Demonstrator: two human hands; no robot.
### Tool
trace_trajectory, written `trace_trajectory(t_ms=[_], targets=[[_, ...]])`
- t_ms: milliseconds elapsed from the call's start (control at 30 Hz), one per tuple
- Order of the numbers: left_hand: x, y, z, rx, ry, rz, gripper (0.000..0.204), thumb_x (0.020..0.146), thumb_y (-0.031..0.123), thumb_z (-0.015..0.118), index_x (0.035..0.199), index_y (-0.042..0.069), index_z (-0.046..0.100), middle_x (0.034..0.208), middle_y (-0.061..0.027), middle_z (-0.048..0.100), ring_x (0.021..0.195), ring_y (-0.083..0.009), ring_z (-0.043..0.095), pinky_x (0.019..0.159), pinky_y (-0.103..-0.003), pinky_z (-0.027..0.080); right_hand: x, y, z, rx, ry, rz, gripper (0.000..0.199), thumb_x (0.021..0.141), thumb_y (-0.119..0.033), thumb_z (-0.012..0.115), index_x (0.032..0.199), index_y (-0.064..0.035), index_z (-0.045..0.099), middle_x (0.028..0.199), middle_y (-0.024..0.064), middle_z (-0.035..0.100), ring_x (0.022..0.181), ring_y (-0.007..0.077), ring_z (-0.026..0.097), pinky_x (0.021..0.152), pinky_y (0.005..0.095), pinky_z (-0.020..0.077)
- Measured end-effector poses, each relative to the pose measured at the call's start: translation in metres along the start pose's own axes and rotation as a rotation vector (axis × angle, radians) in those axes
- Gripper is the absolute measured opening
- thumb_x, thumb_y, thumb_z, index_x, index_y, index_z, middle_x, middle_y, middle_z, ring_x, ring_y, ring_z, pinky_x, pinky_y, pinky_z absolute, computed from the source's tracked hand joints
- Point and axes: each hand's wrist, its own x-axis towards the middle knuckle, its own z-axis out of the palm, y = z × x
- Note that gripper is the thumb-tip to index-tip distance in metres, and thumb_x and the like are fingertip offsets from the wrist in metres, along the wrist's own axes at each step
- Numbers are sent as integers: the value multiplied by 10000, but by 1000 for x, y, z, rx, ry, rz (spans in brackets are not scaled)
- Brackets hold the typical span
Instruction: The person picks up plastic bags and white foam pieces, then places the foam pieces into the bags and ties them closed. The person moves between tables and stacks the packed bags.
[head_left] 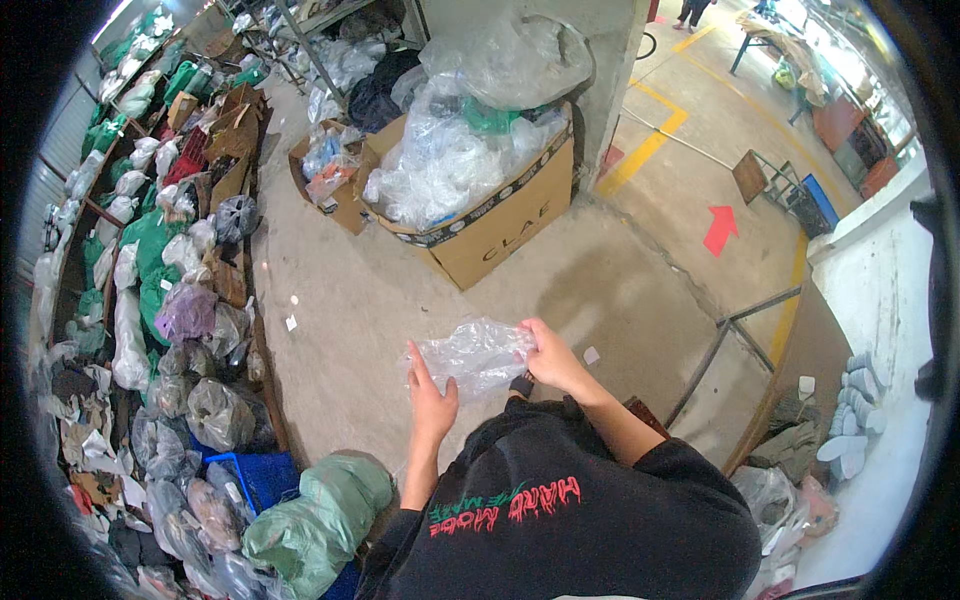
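A clear, crumpled plastic bag (480, 352) is stretched between my two hands, above the concrete floor. My right hand (552, 358) has its fingers closed on the bag's right end. At the other end, my left hand (432, 398) has its fingers stretched out and its thumb apart, against the plastic. Beyond my hands stands a large cardboard box (520, 225) heaped with clear plastic film (450, 150).
Shelves on the left hold many wrapped bundles (185, 310). A green sack (325, 520) and a blue crate (260, 480) sit at lower left. A smaller carton (335, 200) adjoins the big box. On the right are a metal frame (700, 370) and a white ledge (880, 280).
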Motion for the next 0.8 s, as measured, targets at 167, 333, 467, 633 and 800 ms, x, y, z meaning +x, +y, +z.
trace_trajectory(t_ms=[167, 333, 467, 633, 800], targets=[[91, -1, -27, -477, -179, -212, 767, 972, 54, 570, 1634, 131, 190, 1285, -267, 641, 1102, -364, 682, 892, -480, 570, 67, -9, -15, -161, 59, -19, 391, 855, -17, 576, 1245, -12, 593, 1052, 288, 692, 990, 462, 684, 865, 462, 542], [197, 13, -24, -603, -102, -322, 505, 1014, 75, 492, 1507, 127, 391, 1136, -173, 721, 834, -207, 726, 664, -349, 582, 109, 11, -58, -171, 236, -51, 327, 802, -23, 562, 1116, -16, 656, 998, 258, 686, 947, 442, 677, 814, 453, 530], [316, -3, 23, -533, -183, -342, 499, 956, 129, 592, 1440, 135, 469, 1064, -105, 709, 922, -187, 662, 711, -374, 544, 130, 23, -88, -281, 484, -56, 298, 770, -13, 568, 1037, -4, 701, 923, 246, 693, 892, 440, 674, 799, 451, 540], [473, -46, 116, -470, -314, -182, 547, 915, 226, 659, 1443, 111, 570, 1150, -116, 702, 1088, -214, 615, 855, -391, 531, 170, 17, -101, -113, 701, 96, 249, 763, 16, 530, 934, -1, 711, 885, 214, 694, 845, 366, 683, 774, 405, 535], [586, -102, 188, -335, -516, -375, 687, 833, 262, 736, 1478, 87, 574, 1458, -163, 595, 1276, -271, 588, 1056, -394, 465, 218, 10, -100, -93, 785, 189, 265, 756, 40, 504, 936, 2, 695, 859, 175, 695, 827, 277, 688, 756, 373, 522]])
